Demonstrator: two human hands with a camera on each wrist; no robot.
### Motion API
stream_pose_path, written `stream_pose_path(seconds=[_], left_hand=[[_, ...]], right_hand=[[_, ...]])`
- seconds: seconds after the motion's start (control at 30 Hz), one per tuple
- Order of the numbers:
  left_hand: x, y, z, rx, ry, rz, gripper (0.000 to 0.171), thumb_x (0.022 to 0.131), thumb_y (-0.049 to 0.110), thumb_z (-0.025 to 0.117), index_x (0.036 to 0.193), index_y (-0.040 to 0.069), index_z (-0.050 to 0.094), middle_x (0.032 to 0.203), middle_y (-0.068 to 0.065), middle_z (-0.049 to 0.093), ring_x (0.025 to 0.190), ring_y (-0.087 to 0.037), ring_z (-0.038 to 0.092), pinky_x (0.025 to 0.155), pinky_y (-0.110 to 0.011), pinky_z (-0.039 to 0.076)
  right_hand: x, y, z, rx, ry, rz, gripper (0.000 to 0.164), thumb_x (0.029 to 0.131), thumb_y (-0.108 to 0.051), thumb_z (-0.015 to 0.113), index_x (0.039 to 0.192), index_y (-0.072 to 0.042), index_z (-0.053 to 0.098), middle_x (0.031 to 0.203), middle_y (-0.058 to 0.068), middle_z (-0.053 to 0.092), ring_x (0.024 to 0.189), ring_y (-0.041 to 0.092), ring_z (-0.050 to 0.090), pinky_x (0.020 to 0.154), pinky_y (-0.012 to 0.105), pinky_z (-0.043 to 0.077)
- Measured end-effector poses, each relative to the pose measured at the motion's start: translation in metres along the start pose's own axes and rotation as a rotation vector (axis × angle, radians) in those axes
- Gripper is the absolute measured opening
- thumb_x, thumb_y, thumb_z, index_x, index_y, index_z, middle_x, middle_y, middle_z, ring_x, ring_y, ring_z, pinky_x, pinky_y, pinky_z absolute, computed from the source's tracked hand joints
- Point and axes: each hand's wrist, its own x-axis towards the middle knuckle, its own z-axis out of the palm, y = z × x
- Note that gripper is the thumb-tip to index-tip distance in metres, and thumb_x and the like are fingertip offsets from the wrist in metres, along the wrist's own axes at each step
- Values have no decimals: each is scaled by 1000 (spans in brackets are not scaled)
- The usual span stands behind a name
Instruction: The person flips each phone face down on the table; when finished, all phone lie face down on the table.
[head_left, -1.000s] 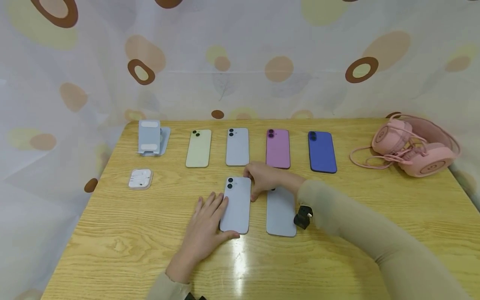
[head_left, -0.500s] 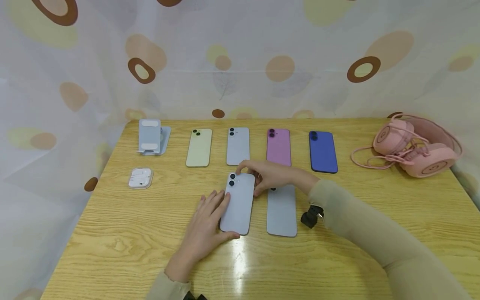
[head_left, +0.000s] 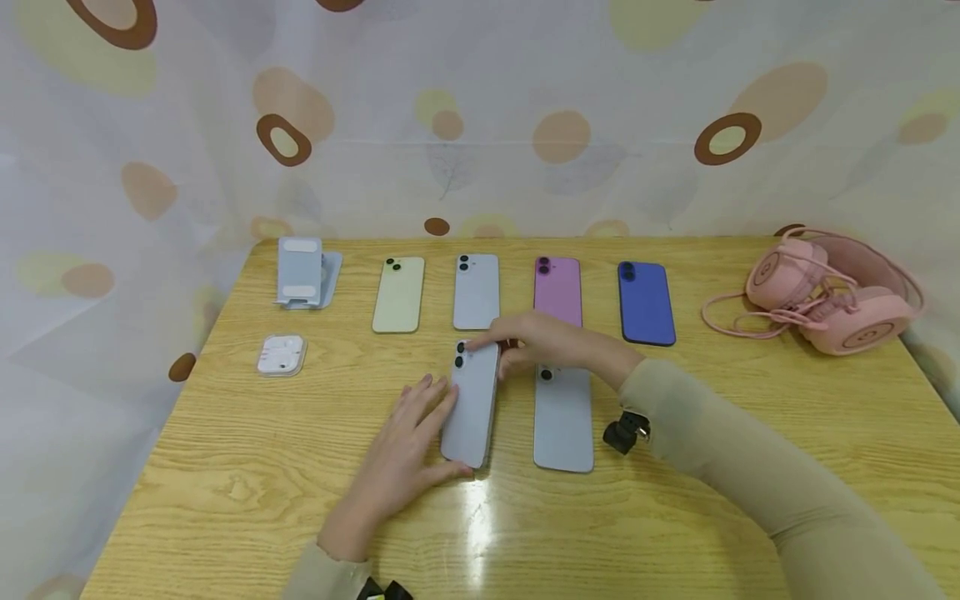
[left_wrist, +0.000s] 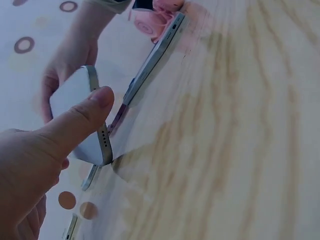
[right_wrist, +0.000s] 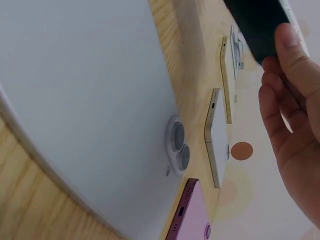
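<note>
A pale smartphone point(head_left: 470, 408) stands tilted over the table, camera side up, its right edge raised. My right hand point(head_left: 543, 340) pinches its upper right corner between thumb and fingers, near the camera lenses. The left hand point(head_left: 397, 442) holds its lower left part, fingers along the left edge and thumb at the bottom. In the left wrist view the thumb point(left_wrist: 82, 117) lies across the phone's bottom edge; its other fingers are mostly hidden. The right wrist view shows the phone's dark screen side point(right_wrist: 257, 27). Under the right wrist lies a second pale smartphone point(head_left: 564, 425).
Behind is a row of phones: yellow point(head_left: 398, 296), pale point(head_left: 476, 292), pink point(head_left: 558, 287) and blue point(head_left: 646, 304). A phone stand point(head_left: 300, 273) and boxed earphones point(head_left: 281, 355) lie left. Pink headphones point(head_left: 832, 292) with a cable lie right. A patterned curtain point(head_left: 480, 125) hangs behind the table.
The right hand has moved onto the front pale phone's upper corner and taken hold of it. The phone's right side has risen from the table and tilted left. The left hand has barely moved.
</note>
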Motion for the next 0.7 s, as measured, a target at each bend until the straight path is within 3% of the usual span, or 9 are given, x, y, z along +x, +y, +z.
stream_pose_path(seconds=[0.1, 0.23, 0.4, 0.53, 0.7], left_hand=[[0, -2, -2, -7, 21, 70, 82, 70, 38, 80, 137, 0, 50, 141, -17, 46, 136, -35, 33, 113, -51, 23], [0, -2, -5, -10, 40, 107, 73, 72, 32, 79, 133, 2, 54, 135, -15, 51, 133, -34, 38, 112, -50, 25], [1, -1, -7, 17, 55, 73, 82, 70, 35, 82, 137, 0, 48, 136, -16, 51, 132, -32, 40, 112, -47, 26], [1, -2, -9, 57, 75, 30, 95, 68, 38, 84, 143, -1, 39, 141, -16, 46, 135, -30, 37, 113, -44, 25], [0, -5, -10, 69, 115, 42, 92, 68, 37, 84, 141, -1, 43, 140, -16, 47, 134, -30, 37, 112, -45, 26]], right_hand=[[3, -3, 0, -3, 15, -2, 39, 86, -19, 67, 123, -8, 63, 114, 1, 64, 93, 10, 57, 79, 28, 50], [11, -5, 0, -28, 17, 12, 30, 88, -21, 64, 114, -5, 63, 100, -2, 65, 83, 13, 59, 72, 27, 51], [21, -8, 1, -60, -3, 45, 26, 92, -22, 62, 108, -2, 63, 84, -7, 63, 74, 15, 59, 66, 26, 47], [28, -10, 1, -146, -10, 88, 25, 92, -28, 62, 103, -5, 63, 76, -5, 54, 68, 11, 47, 60, 25, 40], [36, -10, 4, -237, -1, 115, 32, 90, -37, 62, 102, -7, 63, 79, -2, 55, 71, 12, 48, 64, 27, 41]])
